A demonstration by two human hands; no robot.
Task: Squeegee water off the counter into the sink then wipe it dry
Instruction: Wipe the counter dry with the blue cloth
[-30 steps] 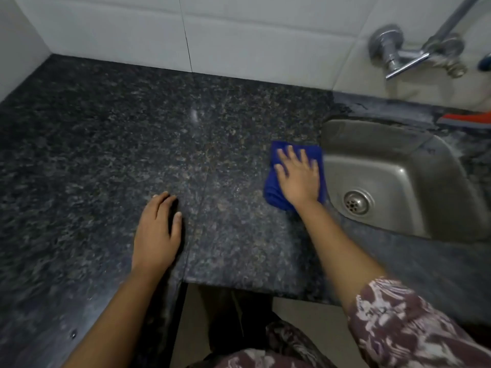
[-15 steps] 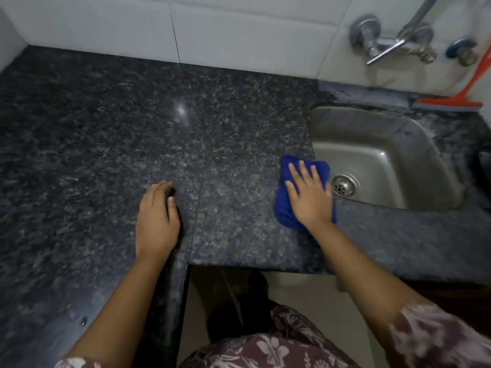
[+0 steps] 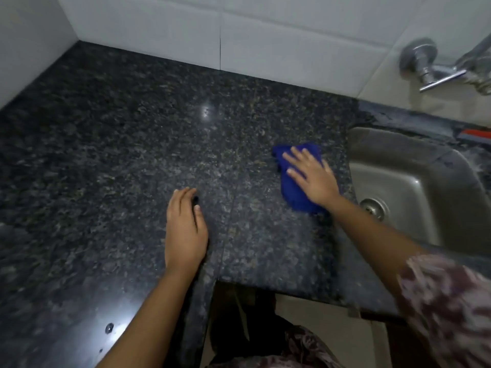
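Blue cloth [image 3: 293, 193] lies flat under my spread right grip [image 3: 310, 176], the sink [image 3: 414, 181] just to its right; left grip [image 3: 186, 229] rests flat and empty on the surface [image 3: 106, 155].

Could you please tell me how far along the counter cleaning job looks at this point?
Squeegeeing looks finished: the orange squeegee lies behind the sink. In hand is drying: the right hand presses a blue cloth flat on the counter beside the sink; the left hand rests flat. The remaining counter probably still needs wiping.
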